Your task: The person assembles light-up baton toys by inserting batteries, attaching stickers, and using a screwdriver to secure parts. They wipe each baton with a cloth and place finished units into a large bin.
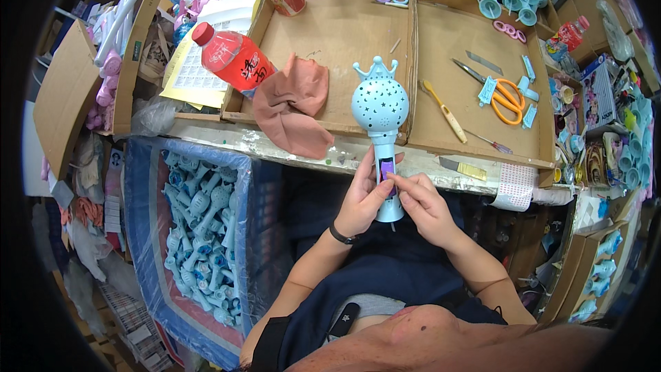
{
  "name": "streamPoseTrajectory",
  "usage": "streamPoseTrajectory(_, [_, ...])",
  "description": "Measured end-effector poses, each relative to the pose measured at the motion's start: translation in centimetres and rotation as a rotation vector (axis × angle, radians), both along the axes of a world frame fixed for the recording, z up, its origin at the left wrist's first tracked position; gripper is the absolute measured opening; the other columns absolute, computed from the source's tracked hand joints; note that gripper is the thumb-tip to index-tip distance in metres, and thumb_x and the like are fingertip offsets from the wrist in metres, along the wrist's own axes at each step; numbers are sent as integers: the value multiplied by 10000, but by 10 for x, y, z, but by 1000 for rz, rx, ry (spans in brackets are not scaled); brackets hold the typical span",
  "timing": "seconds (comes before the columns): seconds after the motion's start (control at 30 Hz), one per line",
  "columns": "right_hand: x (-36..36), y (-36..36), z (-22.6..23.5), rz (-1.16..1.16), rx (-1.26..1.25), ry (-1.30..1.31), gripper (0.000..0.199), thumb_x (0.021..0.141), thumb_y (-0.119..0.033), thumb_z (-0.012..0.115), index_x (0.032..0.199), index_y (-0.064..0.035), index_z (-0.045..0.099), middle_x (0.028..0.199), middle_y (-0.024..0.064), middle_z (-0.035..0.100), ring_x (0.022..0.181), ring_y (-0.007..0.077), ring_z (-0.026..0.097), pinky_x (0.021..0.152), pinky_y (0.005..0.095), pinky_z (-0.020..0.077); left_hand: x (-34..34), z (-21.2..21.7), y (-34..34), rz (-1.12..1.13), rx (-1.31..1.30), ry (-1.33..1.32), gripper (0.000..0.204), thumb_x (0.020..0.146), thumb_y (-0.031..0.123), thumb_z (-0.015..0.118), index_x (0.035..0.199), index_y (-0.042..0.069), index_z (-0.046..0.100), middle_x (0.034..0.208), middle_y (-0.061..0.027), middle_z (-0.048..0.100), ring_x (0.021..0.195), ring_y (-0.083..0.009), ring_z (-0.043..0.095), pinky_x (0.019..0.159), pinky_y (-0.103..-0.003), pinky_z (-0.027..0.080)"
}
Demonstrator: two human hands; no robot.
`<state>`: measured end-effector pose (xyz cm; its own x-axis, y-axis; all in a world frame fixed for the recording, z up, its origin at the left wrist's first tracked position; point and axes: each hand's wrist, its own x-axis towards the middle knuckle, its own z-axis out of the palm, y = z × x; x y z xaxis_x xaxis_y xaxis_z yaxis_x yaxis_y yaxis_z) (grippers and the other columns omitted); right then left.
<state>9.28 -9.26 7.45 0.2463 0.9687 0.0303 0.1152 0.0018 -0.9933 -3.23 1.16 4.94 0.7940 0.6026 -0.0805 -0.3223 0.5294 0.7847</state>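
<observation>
A light blue toy wand (380,102) stands upright before me, with a round, star-pierced head and a crown on top. My left hand (359,201) is wrapped around its handle from the left. An opening in the handle's front shows a purple piece (387,168) inside; whether it is a battery I cannot tell. The fingertips of my right hand (425,208) are pinched together against this purple piece. A short, thin tip sticks out below the handle's flared base.
A shallow cardboard tray (323,125) on the bench holds orange-handled scissors (508,101), a toothbrush (444,111) and a screwdriver (487,140). Left are a pink cloth (292,107) and a red-labelled bottle (234,60). A plastic-lined blue crate (148,234) holds many wand parts.
</observation>
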Motion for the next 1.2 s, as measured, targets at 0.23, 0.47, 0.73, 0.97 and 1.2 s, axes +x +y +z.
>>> streamPoseTrajectory(0.23, [3,6,2,-128,-24,404,347,934,-25,532,1280,-43,546,927,61,518,804,127,527,765,218,438,-1,1,0,-10,-19,12,697,961,111,530,1516,49,112,1404,-183,426,1161,-169,497,989,-326,414])
streamPoseTrajectory(0.47, [2,15,0,-149,79,-461,396,910,-27,554,1295,-114,562,942,116,540,781,239,600,676,326,511,4,-2,-8,105,-1,75,665,950,52,506,1509,50,147,1322,-172,492,1139,-196,533,983,-334,422])
streamPoseTrajectory(0.73, [-3,20,-2,-216,135,-454,303,882,-25,585,1183,-53,593,984,112,546,760,238,591,659,321,502,4,-6,-11,134,64,144,676,924,12,501,1507,54,160,1338,-169,470,1190,-207,506,1006,-338,406])
streamPoseTrajectory(0.97, [-3,26,6,-234,-58,-367,326,794,-113,729,1062,-19,569,985,94,539,695,150,561,610,257,467,-2,-7,-7,27,69,10,820,825,22,515,1522,53,83,1412,-152,366,1256,-225,421,1057,-338,329])
streamPoseTrajectory(1.2, [-6,21,-4,-246,237,-269,308,751,20,692,1015,-20,538,972,100,541,731,145,544,646,258,471,-1,-5,-2,44,-153,5,660,890,137,407,1504,58,178,1353,-203,463,1159,-270,540,1010,-399,423])
